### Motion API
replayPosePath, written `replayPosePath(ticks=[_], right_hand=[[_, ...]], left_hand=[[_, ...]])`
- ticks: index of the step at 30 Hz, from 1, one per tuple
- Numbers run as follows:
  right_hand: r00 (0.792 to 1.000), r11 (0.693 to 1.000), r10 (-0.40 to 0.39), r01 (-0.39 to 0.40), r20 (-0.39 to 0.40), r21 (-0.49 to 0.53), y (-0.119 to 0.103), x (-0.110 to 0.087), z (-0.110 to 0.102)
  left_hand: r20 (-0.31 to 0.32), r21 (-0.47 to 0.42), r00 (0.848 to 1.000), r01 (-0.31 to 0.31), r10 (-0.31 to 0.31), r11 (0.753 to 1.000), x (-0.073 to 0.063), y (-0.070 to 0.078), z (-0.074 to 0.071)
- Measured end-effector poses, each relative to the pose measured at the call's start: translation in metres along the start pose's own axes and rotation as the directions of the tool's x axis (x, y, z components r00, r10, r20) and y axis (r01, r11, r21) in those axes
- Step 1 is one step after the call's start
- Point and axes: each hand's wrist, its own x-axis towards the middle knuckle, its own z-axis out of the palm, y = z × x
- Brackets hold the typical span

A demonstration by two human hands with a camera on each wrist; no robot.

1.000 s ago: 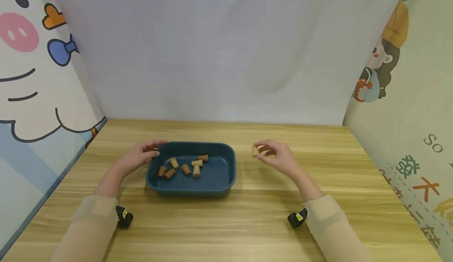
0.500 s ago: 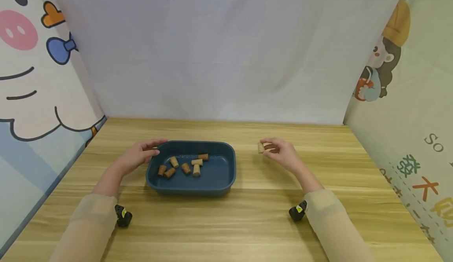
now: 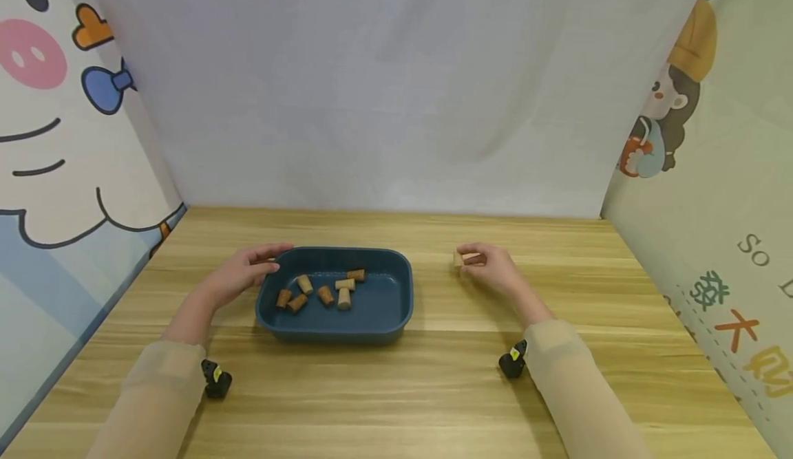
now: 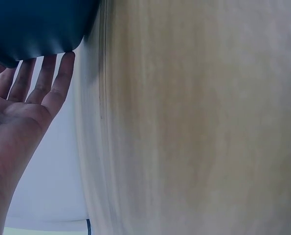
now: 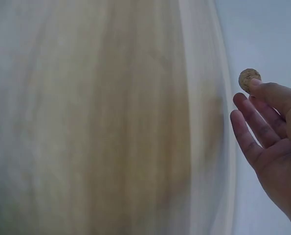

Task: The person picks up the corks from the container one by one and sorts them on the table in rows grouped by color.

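Note:
In the head view, a dark blue rectangular container (image 3: 378, 304) stands left of the table's middle with several corks (image 3: 325, 296) lying in its left and middle part. My left hand (image 3: 238, 276) rests against its back left corner, thumb at the rim. In the left wrist view, the extended fingers (image 4: 62, 81) touch the outer wall of the container (image 4: 42, 29). To the right of the container, my right hand (image 3: 492, 270) pinches a light cork (image 3: 458, 259) by thumb and forefinger. The cork's round end (image 5: 248, 78) shows in the right wrist view; the other fingers are spread.
The wooden table (image 3: 396, 397) extends back to a white curtain (image 3: 384, 101). Printed panels stand at the left (image 3: 80, 170) and right (image 3: 694, 225). A small black camera is strapped at each wrist, the left camera (image 3: 217, 380) and the right camera (image 3: 513, 360).
My right hand has moved a little to the right with the cork, then turned slightly, its forearm shifting left. The left hand and the container have stayed in place.

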Motion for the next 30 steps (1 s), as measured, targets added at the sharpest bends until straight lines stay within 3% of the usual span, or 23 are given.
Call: replayPosePath(ticks=[15,30], right_hand=[[0.998,0.992,0.037,-0.031,0.046,-0.121,0.0040,0.0067,-0.0038],[0.995,0.991,0.074,-0.066,0.064,-0.119,0.0026,0.0082,-0.0028]], left_hand=[[0.000,-0.007,1.000,0.004,-0.004,1.000,-0.0026,0.0012,0.0005],[0.004,-0.020,1.000,0.007,-0.007,1.000,-0.0038,0.0040,0.0000]])
